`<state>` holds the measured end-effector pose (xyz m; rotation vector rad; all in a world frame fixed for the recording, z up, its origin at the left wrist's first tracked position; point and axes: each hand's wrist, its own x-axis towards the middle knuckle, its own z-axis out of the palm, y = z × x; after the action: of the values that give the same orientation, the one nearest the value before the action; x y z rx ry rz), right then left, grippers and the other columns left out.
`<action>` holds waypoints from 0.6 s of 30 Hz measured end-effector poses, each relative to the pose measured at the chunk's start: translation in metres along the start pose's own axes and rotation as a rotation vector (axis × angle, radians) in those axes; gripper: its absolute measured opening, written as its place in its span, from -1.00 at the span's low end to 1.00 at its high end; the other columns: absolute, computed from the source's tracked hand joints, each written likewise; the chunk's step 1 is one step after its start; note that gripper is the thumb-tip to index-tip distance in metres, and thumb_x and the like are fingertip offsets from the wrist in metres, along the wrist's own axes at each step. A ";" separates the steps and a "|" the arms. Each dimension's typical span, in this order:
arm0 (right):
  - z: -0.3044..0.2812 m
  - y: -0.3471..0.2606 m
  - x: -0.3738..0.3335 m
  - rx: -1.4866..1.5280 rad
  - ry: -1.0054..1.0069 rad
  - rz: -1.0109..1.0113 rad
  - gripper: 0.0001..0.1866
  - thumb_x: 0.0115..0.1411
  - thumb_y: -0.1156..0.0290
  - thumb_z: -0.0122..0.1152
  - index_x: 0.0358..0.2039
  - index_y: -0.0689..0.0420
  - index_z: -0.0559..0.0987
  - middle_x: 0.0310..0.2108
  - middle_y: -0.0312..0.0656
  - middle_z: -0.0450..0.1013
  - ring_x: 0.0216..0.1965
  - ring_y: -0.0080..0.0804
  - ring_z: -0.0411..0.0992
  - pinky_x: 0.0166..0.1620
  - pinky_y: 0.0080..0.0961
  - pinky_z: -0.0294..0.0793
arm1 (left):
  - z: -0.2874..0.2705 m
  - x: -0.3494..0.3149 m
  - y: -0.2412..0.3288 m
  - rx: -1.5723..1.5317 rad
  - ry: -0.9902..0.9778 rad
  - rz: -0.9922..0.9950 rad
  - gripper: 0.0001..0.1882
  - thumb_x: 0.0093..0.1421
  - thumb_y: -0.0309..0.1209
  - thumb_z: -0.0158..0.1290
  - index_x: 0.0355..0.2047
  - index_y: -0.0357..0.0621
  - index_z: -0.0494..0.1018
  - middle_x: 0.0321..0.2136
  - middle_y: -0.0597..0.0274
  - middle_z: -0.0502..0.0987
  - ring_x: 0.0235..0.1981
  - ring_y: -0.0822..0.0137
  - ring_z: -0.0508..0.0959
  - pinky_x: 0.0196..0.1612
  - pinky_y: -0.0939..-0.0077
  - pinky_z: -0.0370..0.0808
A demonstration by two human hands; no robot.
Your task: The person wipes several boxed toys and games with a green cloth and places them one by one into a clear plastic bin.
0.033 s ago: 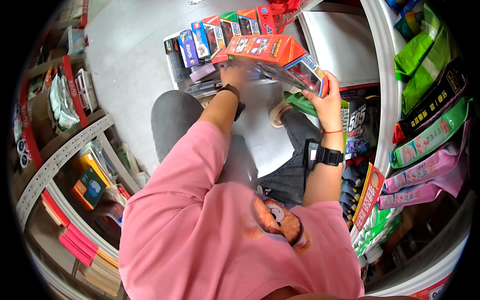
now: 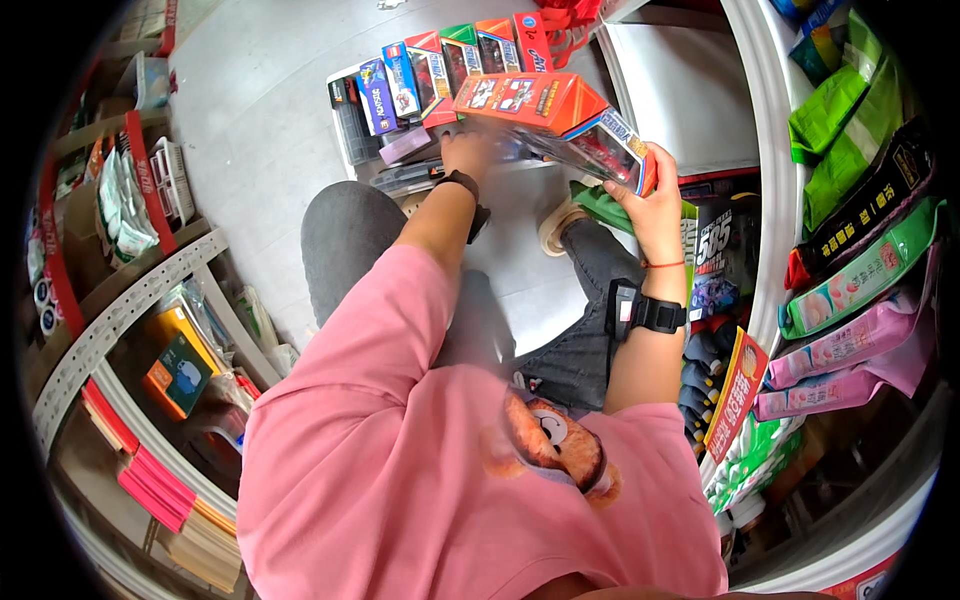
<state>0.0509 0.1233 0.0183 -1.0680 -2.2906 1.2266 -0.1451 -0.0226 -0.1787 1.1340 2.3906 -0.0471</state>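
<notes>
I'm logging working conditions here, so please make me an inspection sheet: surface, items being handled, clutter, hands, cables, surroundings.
Surface: grey floor, with boxes on it.
Items handled: red box with a clear window, tilted; behind it, a row of boxes in several colours. Whether they touch is unclear.
Clutter: green item beside the person's shoe.
Hands: right hand grips the red box at its right end; left hand is by the row, blurred, fingers partly hidden.
Cables: nothing seen.
Surroundings: stocked shelving on both sides, with pink sheets at left and green packages at right.
</notes>
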 end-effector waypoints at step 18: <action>0.041 -0.020 0.027 -0.016 -0.226 -0.085 -0.30 -0.14 0.52 0.48 0.05 0.21 0.36 -0.09 -0.21 0.41 -0.04 -0.45 0.35 0.08 -0.54 0.32 | -0.137 -0.115 -0.143 -0.297 0.146 0.393 -0.54 -0.09 -0.46 0.22 -0.11 -0.06 0.42 -0.23 0.06 0.47 -0.17 0.02 0.50 -0.14 0.23 0.47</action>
<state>-0.0007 0.1136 0.0098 -0.8662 -2.4882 1.3570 -0.2452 -0.1667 -0.0320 1.4711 2.1545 0.5192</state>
